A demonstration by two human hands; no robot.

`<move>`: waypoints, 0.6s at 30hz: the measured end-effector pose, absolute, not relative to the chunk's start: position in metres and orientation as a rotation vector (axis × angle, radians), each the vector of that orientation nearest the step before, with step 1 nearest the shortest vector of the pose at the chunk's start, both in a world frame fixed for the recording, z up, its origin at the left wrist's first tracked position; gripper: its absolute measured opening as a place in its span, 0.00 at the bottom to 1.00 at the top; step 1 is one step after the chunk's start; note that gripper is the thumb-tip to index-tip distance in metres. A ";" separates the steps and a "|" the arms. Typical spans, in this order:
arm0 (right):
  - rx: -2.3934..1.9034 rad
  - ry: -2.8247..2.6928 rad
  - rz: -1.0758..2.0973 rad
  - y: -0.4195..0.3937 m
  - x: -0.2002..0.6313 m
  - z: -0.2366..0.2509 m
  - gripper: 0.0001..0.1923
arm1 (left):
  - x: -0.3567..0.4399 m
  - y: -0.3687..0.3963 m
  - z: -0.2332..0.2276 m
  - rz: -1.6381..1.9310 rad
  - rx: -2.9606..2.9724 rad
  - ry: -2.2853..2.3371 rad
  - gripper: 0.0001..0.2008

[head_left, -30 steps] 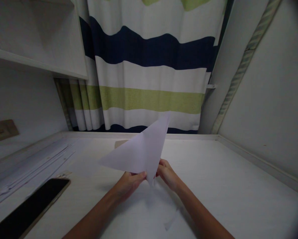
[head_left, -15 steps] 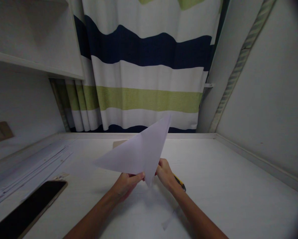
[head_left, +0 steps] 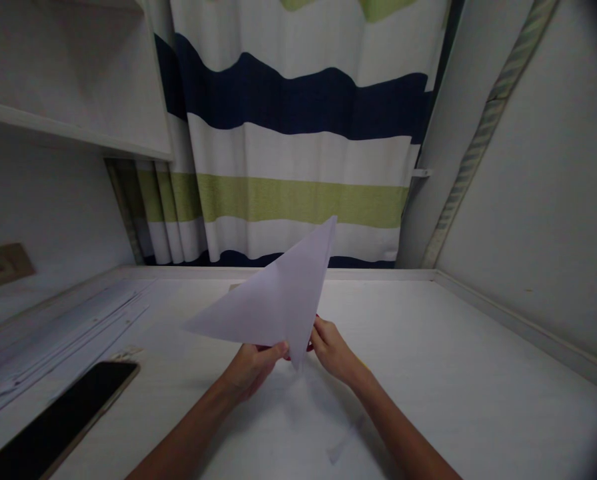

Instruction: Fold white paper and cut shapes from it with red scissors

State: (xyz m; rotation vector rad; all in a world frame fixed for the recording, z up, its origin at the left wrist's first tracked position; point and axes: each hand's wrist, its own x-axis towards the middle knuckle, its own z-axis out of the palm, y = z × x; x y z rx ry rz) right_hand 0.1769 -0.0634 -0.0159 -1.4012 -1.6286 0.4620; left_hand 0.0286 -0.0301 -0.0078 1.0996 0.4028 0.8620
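- Head view: both hands meet over the middle of the white table (head_left: 453,373), each pinching the bottom corner of 1 folded sheet of white paper (head_left: 273,307).
- The paper forms a triangle held up off the table; its long point rises up and to the right, in front of the striped curtain (head_left: 298,153), and another corner reaches out to the left.
- The left hand (head_left: 251,367) has its grip closed on the paper's lower edge, thumb on the near face, fingers behind.
- The right hand (head_left: 334,350) grips the same lower corner from the right side, its fingertips pinched on the sheet just beside the left thumb.
- A little red shows between the 2 hands behind the paper's tip; what it is cannot be told.
- A dark phone (head_left: 58,417) lies face up on the table at the lower left, well apart from the hands.
- A stack of white sheets (head_left: 63,333) lies along the left edge of the table, beyond the phone.
- A thin strip of paper (head_left: 343,443) lies on the table near the right forearm.
- A white shelf (head_left: 73,133) juts from the wall at the upper left.
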 end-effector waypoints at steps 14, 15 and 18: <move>-1.411 -1.760 0.349 -0.071 0.175 -0.010 0.09 | 0.026 -0.027 -0.012 0.779 1.134 0.343 0.09; -1.414 -1.767 0.345 -0.071 0.175 -0.010 0.09 | 0.026 -0.026 -0.012 0.779 1.138 0.341 0.08; -1.426 -1.786 0.323 -0.070 0.176 -0.010 0.08 | 0.027 -0.026 -0.013 0.782 1.163 0.351 0.07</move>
